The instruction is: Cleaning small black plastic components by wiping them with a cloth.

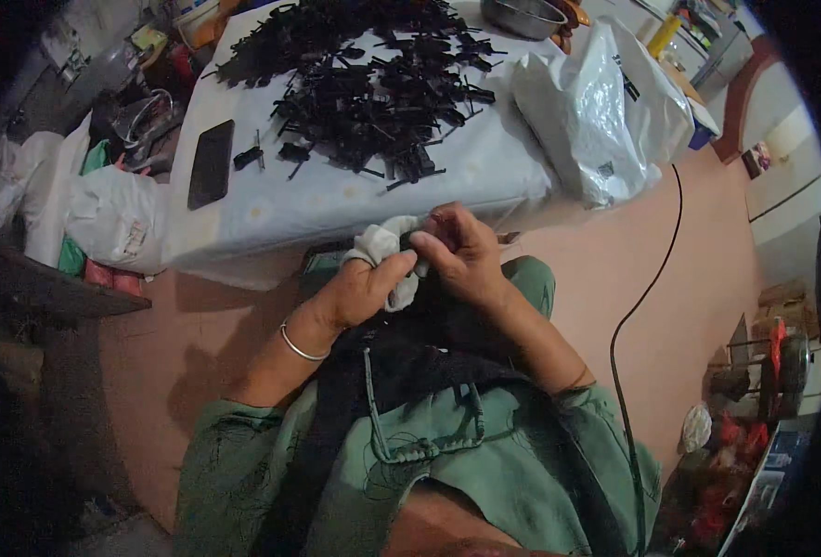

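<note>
A pinkish floor spreads below, and a low table under a pale cloth sits just ahead of the seated person, its far half heaped with a dark tangle of small black parts. A dark flat phone lies on the table's left side, and a white plastic bag slumps at its right corner. Down at the near edge, both hands meet over the lap. The left hand, silver bangle on the wrist, is curled around a wad of white cloth, with the thumb pressed along it. The right hand is closed too, fingers pinched at the cloth's upper end, though whatever small thing sits between those fingertips is too hidden to make out. The cloth itself runs roughly top to bottom between the hands, upper end toward the table, lower end toward the lap, and much of it is covered by fingers. Dark fabric lies bunched below the hands; its shape is hard to read. A black cable trails across the floor on the right. The frame's corners are dark.
</note>
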Available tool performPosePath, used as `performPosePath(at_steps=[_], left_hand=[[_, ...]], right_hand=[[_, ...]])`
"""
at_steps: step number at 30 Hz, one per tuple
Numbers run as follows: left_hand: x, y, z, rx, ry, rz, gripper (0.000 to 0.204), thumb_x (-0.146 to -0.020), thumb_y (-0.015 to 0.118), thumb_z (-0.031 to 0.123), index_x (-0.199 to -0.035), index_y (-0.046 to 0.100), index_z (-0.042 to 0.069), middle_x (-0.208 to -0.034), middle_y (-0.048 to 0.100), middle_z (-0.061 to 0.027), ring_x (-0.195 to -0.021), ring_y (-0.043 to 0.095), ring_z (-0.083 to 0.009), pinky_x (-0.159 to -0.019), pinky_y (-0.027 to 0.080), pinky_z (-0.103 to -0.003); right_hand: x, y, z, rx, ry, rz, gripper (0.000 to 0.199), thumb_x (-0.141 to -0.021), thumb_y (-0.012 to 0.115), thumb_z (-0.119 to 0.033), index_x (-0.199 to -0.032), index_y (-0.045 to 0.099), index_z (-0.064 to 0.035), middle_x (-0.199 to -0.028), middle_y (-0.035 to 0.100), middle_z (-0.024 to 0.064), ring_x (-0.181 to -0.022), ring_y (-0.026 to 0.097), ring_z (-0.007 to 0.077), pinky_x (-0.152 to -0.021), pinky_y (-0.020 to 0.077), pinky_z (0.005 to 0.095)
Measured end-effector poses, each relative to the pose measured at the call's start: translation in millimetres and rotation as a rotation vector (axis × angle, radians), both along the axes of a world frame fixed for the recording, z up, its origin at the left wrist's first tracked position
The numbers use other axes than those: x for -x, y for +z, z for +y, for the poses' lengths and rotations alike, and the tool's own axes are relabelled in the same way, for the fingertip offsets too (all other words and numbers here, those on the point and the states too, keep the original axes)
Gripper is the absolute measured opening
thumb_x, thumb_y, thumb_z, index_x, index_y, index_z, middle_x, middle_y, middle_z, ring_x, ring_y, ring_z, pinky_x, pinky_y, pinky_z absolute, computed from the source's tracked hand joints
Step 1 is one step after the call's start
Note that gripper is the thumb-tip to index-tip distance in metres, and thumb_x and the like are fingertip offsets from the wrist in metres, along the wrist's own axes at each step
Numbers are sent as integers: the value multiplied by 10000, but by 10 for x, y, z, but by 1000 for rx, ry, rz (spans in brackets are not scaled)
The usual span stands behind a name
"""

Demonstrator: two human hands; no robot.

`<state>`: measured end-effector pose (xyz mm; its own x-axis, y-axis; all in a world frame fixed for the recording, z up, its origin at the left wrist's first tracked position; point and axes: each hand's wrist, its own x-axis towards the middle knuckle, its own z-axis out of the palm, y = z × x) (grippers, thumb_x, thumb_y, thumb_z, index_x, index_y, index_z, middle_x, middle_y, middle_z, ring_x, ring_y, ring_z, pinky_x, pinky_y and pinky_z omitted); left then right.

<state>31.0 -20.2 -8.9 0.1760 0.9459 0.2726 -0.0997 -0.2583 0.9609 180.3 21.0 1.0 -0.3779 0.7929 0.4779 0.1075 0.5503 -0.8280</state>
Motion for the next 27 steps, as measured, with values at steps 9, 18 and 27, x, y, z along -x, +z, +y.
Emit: performPosePath(at_steps=[9, 18, 27], left_hand=[[12, -65, 63, -27, 168, 294, 130, -806, 443, 56, -915, 490, 3, -791, 497, -93, -712, 507, -223, -644, 422, -355], [-101, -82, 94, -243, 323, 493, 112, -766, 481, 56, -863, 487, 2, -834, 504, -183, -743, 504, -370, -640, 422, -377], [44, -87, 174, -363, 224, 742, 262, -778, 528, 107, -1019, 523, 6, -976, 550, -180, -861, 541, -329, -768, 437, -356]], right_hand=[[-72, 14, 7, 242, 157, -300, 225, -885, 483, -200, -781, 533, -7, -617, 462, 4, -589, 390, 79, -540, 379, 247], [150, -427, -11, 178, 81, -1, 274, -893, 466, -213, -747, 511, 15, -573, 425, 114, -533, 366, 146, -512, 384, 302], [-162, -85, 482, 15, -252, -461, 140, -833, 531, -156, -890, 548, -30, -587, 505, 114, -539, 481, 143, -520, 396, 291]])
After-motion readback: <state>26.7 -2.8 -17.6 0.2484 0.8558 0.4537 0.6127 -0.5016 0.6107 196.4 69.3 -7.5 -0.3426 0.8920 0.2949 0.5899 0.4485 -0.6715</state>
